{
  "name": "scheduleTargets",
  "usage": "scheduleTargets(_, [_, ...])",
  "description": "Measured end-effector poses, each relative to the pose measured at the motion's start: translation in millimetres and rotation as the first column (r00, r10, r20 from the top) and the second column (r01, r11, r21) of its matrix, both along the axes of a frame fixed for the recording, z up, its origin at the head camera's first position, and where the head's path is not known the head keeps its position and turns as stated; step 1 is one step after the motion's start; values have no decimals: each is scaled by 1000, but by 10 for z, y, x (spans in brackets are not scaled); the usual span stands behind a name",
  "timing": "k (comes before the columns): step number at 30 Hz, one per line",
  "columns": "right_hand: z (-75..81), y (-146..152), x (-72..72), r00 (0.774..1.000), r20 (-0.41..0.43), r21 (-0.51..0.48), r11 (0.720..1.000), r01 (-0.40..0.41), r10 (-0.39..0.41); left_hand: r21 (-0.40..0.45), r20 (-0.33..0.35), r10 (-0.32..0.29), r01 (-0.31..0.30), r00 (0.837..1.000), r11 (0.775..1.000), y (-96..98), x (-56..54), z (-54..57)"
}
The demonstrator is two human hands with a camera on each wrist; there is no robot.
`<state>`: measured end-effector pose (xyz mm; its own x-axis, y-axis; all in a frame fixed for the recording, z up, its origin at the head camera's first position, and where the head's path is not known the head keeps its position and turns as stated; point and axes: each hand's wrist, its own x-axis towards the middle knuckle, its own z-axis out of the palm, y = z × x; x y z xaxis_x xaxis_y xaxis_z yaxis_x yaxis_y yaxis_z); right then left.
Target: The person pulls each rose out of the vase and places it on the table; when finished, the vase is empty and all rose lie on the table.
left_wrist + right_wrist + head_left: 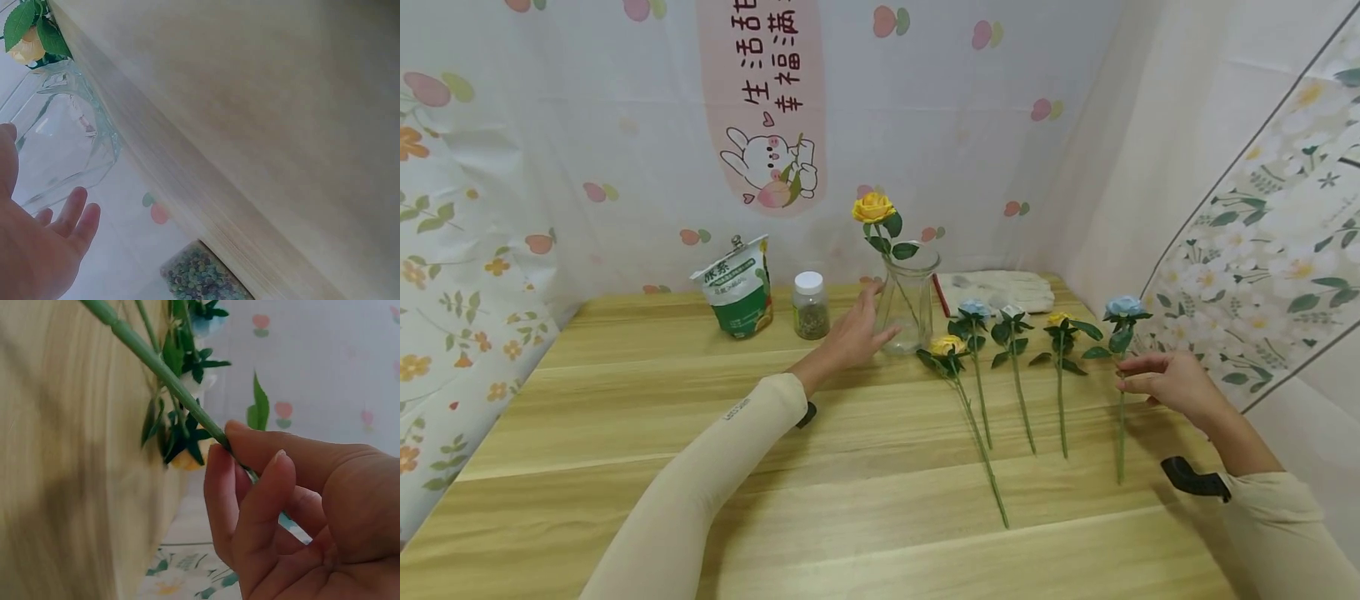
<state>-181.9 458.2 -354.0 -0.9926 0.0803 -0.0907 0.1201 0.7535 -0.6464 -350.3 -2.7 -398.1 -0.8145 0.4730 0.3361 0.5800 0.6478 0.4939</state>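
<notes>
A clear glass vase (906,332) stands toward the back of the table, with one yellow rose (873,208) leaning left out of its mouth. My left hand (850,335) is at the vase's left side, fingers spread; whether it touches the glass I cannot tell. In the left wrist view that hand (40,244) shows straight fingers beside the vase (65,134). On the right, my right hand (1176,387) pinches the stem of a blue rose (1124,307). The right wrist view shows thumb and fingertips on the green stem (169,378); its bloom is mostly hidden there.
Between the hands lie a yellow rose (947,345), a blue rose (975,308), a white rose (1012,312) and another yellow rose (1060,320). Left of the vase stand a white-lidded jar (811,318) and a clipped green-and-white pouch (741,304). Pale gloves (1022,292) lie behind.
</notes>
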Motion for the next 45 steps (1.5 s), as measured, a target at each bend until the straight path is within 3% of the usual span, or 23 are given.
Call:
scheduleTargets(16, [-106, 118, 24, 996, 93, -89, 996, 0, 8, -26, 9, -7, 8, 1000, 1000, -8, -4, 23])
scheduleTargets(34, [-256, 222, 7, 995, 96, -24, 999, -35, 37, -12, 14, 0, 0, 1000, 1000, -2, 28, 13])
scheduleTargets(45, [-207, 231, 11, 992, 117, -36, 998, -44, 48, -23, 29, 0, 1, 1000, 1000, -4, 23, 30])
